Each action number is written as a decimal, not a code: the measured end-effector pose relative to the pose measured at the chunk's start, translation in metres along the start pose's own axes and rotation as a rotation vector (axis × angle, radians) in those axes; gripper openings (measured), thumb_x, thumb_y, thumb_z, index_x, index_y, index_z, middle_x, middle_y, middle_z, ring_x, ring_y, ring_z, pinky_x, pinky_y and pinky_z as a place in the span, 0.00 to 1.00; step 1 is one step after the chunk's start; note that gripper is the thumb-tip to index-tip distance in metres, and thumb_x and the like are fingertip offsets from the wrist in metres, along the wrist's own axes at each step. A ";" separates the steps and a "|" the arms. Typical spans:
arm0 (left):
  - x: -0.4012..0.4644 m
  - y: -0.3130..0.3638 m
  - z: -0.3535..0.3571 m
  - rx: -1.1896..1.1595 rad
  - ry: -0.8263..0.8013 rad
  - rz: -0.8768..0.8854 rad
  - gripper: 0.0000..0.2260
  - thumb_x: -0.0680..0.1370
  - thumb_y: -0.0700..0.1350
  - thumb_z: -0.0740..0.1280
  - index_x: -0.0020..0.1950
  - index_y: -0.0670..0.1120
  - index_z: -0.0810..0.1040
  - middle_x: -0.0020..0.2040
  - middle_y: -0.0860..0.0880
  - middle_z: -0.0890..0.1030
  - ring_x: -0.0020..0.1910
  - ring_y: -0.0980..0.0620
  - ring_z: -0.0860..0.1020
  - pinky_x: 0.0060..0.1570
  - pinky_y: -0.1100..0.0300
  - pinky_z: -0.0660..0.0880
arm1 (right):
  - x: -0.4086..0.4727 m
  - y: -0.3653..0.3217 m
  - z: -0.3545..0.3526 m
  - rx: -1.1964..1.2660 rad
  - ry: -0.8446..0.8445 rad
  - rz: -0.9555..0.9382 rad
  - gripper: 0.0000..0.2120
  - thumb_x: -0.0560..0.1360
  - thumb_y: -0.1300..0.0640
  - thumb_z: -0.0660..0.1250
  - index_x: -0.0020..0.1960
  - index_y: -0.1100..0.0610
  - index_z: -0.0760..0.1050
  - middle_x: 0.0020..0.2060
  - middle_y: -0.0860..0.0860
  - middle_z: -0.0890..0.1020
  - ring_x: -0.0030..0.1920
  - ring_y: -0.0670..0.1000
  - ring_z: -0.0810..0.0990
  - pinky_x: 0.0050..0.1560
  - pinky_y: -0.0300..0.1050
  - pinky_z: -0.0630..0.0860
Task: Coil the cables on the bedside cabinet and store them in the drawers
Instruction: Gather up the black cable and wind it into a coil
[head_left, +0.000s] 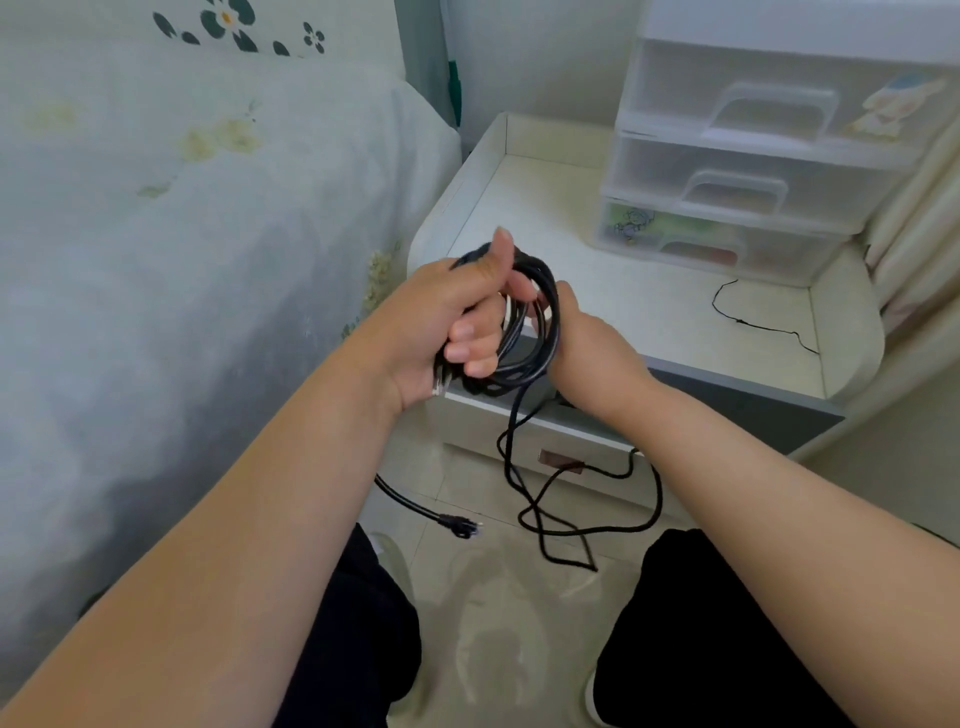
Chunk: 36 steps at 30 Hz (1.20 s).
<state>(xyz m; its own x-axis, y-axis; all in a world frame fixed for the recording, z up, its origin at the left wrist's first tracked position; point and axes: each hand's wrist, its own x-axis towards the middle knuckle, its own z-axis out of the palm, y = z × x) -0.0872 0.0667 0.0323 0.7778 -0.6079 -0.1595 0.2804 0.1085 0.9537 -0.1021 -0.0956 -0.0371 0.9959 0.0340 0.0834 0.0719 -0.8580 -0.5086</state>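
Observation:
My left hand (452, 322) grips a bundle of black cable loops (540, 312) held in front of the white bedside cabinet (597, 249). On the bundle's right side, my right hand (592, 348) holds the same cable. The loose rest of the black cable (571, 509) hangs down past the cabinet's wooden drawer (519, 426) and lies tangled on the floor, ending in a plug (460, 526). A thin black wire (753, 325) lies on the cabinet top at the right. A translucent plastic drawer unit (753, 156) with three shut drawers stands at the cabinet's back right.
A bed with a pale floral cover (182, 234) fills the left side, close against the cabinet. My knees in dark trousers (701, 623) are at the bottom, over a light tiled floor (493, 597). A cream curtain (914, 234) hangs at the right.

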 end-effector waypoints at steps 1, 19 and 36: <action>0.002 0.001 0.002 -0.079 0.045 0.004 0.20 0.75 0.59 0.60 0.40 0.42 0.77 0.17 0.54 0.60 0.15 0.59 0.59 0.19 0.66 0.61 | -0.001 -0.002 0.003 0.007 -0.028 0.010 0.09 0.78 0.60 0.55 0.58 0.58 0.61 0.38 0.60 0.79 0.38 0.63 0.77 0.39 0.54 0.76; 0.034 0.007 -0.003 -0.273 0.896 0.228 0.25 0.78 0.63 0.60 0.30 0.46 0.62 0.20 0.52 0.62 0.19 0.52 0.62 0.25 0.62 0.64 | -0.031 -0.028 -0.001 0.368 -0.493 0.172 0.05 0.77 0.57 0.62 0.50 0.53 0.76 0.32 0.48 0.84 0.26 0.39 0.75 0.33 0.36 0.71; 0.049 -0.042 0.009 1.308 0.206 -0.016 0.25 0.78 0.62 0.58 0.33 0.43 0.69 0.28 0.47 0.74 0.29 0.49 0.74 0.29 0.58 0.66 | -0.032 -0.019 -0.035 0.331 -0.442 0.080 0.04 0.73 0.57 0.69 0.40 0.54 0.79 0.28 0.44 0.74 0.29 0.44 0.70 0.35 0.38 0.67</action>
<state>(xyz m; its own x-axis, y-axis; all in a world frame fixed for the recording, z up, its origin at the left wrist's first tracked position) -0.0658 0.0247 -0.0131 0.8826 -0.4598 -0.0981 -0.3649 -0.8015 0.4738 -0.1374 -0.0986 -0.0002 0.9217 0.2480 -0.2982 -0.0631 -0.6626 -0.7463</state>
